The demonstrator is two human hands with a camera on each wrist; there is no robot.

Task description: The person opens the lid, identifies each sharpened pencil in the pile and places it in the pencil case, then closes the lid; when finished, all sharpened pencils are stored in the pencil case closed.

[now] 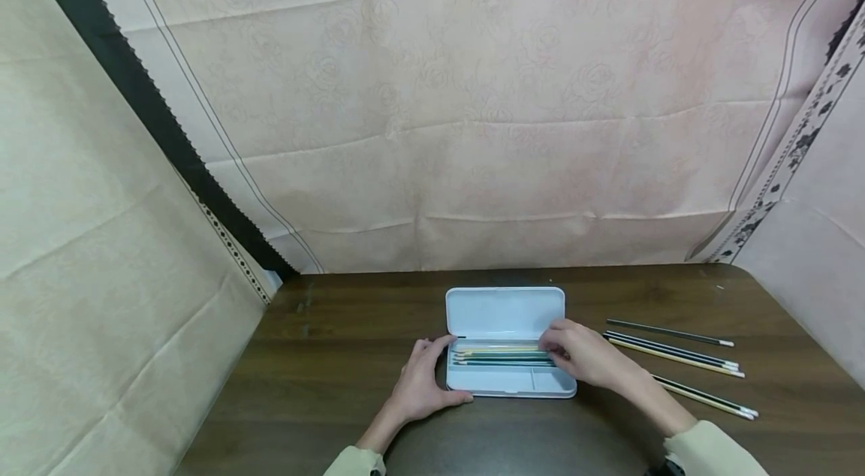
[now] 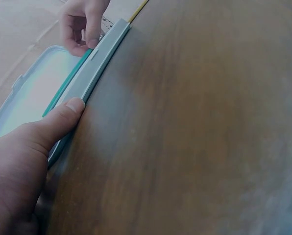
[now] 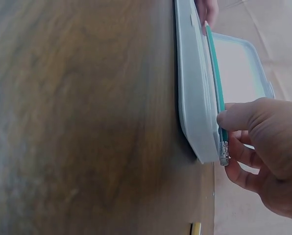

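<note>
A pale blue pencil case (image 1: pixel 498 383) lies on the table with its lid (image 1: pixel 505 312) raised at the back. Several pencils (image 1: pixel 500 349), yellowish and green, lie side by side in its long compartment. My left hand (image 1: pixel 424 380) holds the case by its left end, thumb on the front wall and fingers at the hinge side. At the case's right end, my right hand (image 1: pixel 583 353) pinches a green pencil (image 3: pixel 216 73) between thumb and fingers near its eraser end. This pencil shows above the front wall in both wrist views, its tip toward the left hand.
To the right on the brown wooden table (image 1: pixel 324 371) lie a lone dark pencil (image 1: pixel 665 331), a group of dark and yellow pencils (image 1: pixel 676 354) and another small group (image 1: pixel 706 396). Pale patterned cloth (image 1: pixel 500 123) hangs behind the table and along both sides.
</note>
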